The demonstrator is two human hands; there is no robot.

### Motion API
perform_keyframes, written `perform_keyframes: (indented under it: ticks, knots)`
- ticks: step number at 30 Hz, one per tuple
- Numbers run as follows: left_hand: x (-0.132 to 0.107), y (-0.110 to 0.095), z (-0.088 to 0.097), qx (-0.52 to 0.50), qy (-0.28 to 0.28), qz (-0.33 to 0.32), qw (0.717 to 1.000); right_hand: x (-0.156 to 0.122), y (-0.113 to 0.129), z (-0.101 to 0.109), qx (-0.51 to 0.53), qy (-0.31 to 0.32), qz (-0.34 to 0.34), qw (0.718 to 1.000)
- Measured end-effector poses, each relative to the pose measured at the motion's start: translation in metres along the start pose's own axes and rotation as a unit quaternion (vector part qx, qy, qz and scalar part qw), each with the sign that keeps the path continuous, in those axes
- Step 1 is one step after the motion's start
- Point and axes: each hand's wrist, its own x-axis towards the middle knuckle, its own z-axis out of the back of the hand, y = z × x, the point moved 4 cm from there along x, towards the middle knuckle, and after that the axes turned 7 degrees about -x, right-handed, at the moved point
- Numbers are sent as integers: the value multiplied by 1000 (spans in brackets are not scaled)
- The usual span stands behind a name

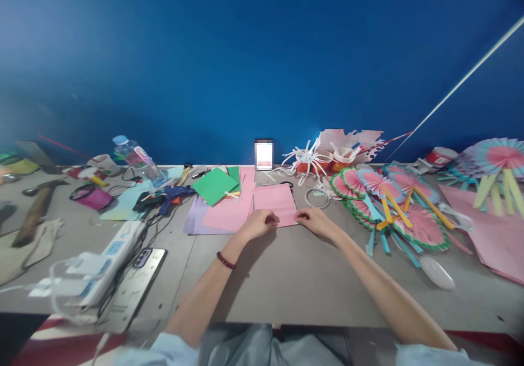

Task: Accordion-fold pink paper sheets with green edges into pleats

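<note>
A pink sheet of paper (275,202) lies flat on the grey table (286,279) in front of me. My left hand (258,223) pinches its near left edge with curled fingers. My right hand (315,221) pinches the near right corner in the same way. A dark bead bracelet (226,261) is on my left wrist. More sheets lie just left of the pink one: a larger pink sheet (229,213), a lilac one (195,219) and a green one (213,185).
Finished pink and teal paper fans (393,202) with yellow and blue sticks are piled at the right. More pink paper (491,235) lies far right. A power strip (106,262), phone (139,284), water bottle (137,160), hammer (36,208) and glue gun (164,198) crowd the left. Tape ring (317,198) sits beyond the sheet.
</note>
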Motion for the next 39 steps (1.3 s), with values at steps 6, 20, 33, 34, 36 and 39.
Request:
perform_keyframes:
  ticks: [6, 20, 33, 34, 36, 39]
  knots:
    - [1, -3, 0, 13, 12, -7, 1000, 0, -2, 0, 18, -10, -21, 1000]
    - [4, -10, -2, 70, 0, 24, 997, 4, -11, -15, 86, -52, -18, 995]
    - [9, -10, -3, 68, 8, 33, 997, 1, -9, -18, 29, -88, 11, 996]
    - [9, -9, -4, 70, 8, 34, 997, 1, -9, -19, 20, -91, 15, 996]
    - [10, -8, -4, 77, 8, 37, 996, 2, -9, -21, 1, -96, 23, 995]
    - [11, -7, -5, 84, 8, 40, 996, 2, -8, -22, -36, -103, 33, 993]
